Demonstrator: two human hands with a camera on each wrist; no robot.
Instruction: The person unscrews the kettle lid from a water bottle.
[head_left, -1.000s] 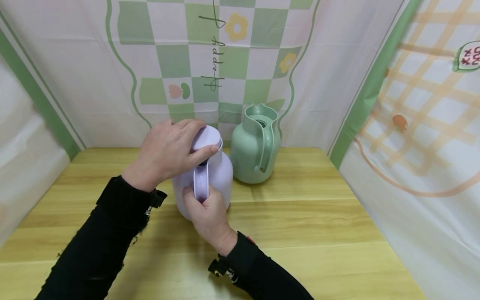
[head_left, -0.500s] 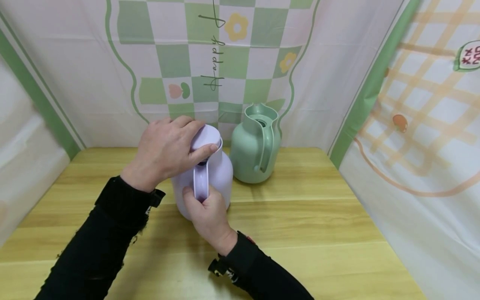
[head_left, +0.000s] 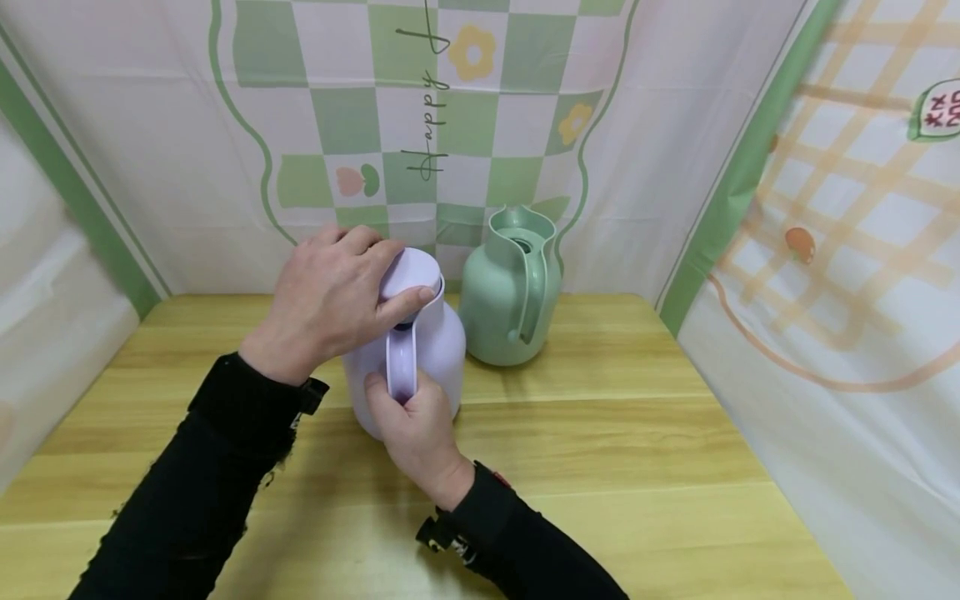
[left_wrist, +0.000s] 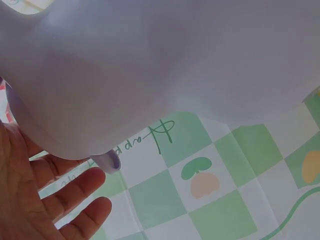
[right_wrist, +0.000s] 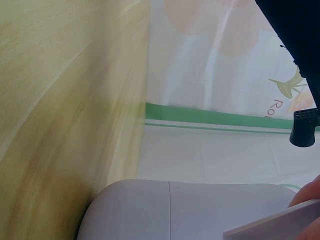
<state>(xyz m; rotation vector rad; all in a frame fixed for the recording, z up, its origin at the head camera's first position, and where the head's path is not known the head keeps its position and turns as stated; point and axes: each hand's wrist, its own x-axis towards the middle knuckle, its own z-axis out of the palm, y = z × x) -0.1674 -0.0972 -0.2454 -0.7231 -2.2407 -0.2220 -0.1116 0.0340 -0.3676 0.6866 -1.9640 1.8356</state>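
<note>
A lilac thermos jug [head_left: 444, 367] stands upright on the wooden table. My left hand [head_left: 330, 292] grips its round lid [head_left: 414, 271] from the left, the thumb lying across the near side. In the left wrist view, fingers [left_wrist: 82, 200] of that hand show spread below the jug's spout [left_wrist: 107, 161]. Lower down, my right hand [head_left: 420, 429] holds the jug's handle [head_left: 402, 360], thumb on its left side. The right wrist view shows the jug's body [right_wrist: 135, 210] and only a bit of the right hand at the edge.
Behind and to the right stands a light green thermos jug [head_left: 498, 308], its top uncovered and its handle towards me. The wooden table [head_left: 637, 467] ends at patterned cloth [head_left: 540, 108] at the back and on both sides.
My left hand has shifted slightly up and to the left, turning a little, and the lid seems slightly higher. The right hand and both jugs have stayed in place.
</note>
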